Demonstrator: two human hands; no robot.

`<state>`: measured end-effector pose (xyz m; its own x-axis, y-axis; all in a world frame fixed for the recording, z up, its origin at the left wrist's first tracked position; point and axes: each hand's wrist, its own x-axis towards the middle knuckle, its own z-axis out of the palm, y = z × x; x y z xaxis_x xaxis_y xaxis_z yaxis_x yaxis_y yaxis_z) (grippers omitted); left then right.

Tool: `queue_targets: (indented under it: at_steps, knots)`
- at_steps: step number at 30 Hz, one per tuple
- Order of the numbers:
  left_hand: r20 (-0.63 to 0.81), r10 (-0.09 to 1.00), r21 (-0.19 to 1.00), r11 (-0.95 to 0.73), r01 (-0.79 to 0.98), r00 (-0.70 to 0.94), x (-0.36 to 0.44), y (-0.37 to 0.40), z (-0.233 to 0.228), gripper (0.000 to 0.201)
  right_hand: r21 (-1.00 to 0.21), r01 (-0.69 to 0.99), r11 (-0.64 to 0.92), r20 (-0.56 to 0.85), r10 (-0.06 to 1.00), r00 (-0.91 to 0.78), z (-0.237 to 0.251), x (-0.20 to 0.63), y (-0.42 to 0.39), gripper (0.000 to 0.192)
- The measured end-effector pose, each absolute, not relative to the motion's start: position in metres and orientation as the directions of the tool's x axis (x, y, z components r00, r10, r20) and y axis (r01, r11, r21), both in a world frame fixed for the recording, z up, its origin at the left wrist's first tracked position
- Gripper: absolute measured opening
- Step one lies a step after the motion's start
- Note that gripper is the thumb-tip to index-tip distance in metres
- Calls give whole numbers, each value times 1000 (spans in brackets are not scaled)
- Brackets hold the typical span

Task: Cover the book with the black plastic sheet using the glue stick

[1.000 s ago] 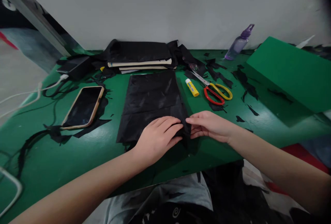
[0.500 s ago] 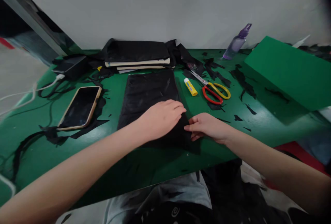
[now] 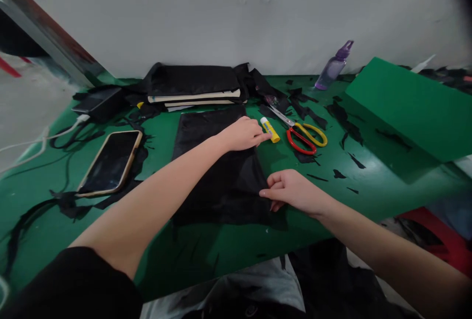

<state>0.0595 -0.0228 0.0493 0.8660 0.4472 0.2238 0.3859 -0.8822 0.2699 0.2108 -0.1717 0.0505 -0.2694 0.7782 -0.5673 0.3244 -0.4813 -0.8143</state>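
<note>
Black sheet [image 3: 217,171] under both hands; no containers.

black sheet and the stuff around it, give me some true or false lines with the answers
1. The left hand reaches across the black sheet to the glue stick. True.
2. The right hand holds the scissors. False: it pinches the sheet's right edge; the scissors lie untouched.
3. The phone lies left of the sheet, screen dark. True.
4. The purple bottle lies flat beside the phone. False: it is near the wall, far right.
</note>
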Motion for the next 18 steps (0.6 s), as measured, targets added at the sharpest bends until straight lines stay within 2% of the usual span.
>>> queue_targets:
  at_steps: [5,10,14,18]
  knots:
    - [285,434,97,-900,425,854,62,-14,40,55,-818,330,-470,-560,782,-274,50,209,-172,29]
    - [273,375,-112,-903,416,886,60,-1,30,57,-822,354,-447,-553,774,-309,48,209,-169,28]
    - [283,376,-131,-896,424,882,59,11,29,58,-814,396,-425,-562,750,-350,48,210,-163,30]
    - [266,399,-70,-900,431,877,59,23,29,59,-807,426,-409,-580,685,-441,52,213,-154,34]
